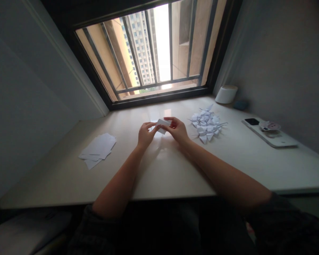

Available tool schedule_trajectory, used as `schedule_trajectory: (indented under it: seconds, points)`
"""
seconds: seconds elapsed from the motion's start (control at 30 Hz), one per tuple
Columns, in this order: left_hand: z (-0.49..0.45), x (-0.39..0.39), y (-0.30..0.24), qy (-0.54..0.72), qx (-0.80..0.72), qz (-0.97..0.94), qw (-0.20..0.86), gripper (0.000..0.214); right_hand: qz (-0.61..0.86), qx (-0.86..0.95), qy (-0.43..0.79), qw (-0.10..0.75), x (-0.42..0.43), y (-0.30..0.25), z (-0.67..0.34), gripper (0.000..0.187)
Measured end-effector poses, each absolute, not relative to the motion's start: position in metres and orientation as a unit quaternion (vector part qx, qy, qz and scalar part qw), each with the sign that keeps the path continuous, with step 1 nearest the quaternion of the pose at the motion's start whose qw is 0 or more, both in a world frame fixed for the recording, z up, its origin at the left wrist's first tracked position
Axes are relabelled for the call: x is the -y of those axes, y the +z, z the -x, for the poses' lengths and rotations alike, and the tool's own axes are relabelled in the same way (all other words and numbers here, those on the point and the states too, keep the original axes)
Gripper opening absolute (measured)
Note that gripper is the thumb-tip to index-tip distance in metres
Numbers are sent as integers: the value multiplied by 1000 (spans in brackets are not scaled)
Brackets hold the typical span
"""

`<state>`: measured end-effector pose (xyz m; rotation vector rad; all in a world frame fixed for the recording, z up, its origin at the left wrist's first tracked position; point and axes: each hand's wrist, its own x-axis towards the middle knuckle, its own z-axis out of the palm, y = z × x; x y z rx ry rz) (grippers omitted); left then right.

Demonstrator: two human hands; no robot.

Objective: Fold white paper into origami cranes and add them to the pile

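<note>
A person's left hand and right hand are pinching a small white paper between thumbs and fingers, the paper sitting directly between the two hands over the middle of a pale table. Loose white sheets are lying well to the left, and a pile of pointed folded-paper shapes is resting near the right hand.

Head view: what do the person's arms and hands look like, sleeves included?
The left hand and right hand are bare, with no glove or watch visible. The left sleeve and right sleeve are dark, leaving the forearms uncovered.
</note>
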<state>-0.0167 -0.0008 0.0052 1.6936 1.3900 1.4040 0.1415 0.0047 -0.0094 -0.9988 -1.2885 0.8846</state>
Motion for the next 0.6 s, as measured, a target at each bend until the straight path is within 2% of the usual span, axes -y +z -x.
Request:
schedule_trajectory:
  seconds: [0.13,0.33,0.43,0.6]
  points:
    - [16,-1,4,540,-490,-603,324,30,419,584,367,591,-4,-9,-141,43]
    - [16,-3,1,549,-448,-591,385,41,456,629,241,581,-2,-7,-145,31]
    - [14,-5,-2,555,-432,-584,406,53,467,632,220,578,-1,-6,-147,31]
    - [12,-6,-2,559,-399,-602,407,41,460,655,165,576,-2,-8,-146,27]
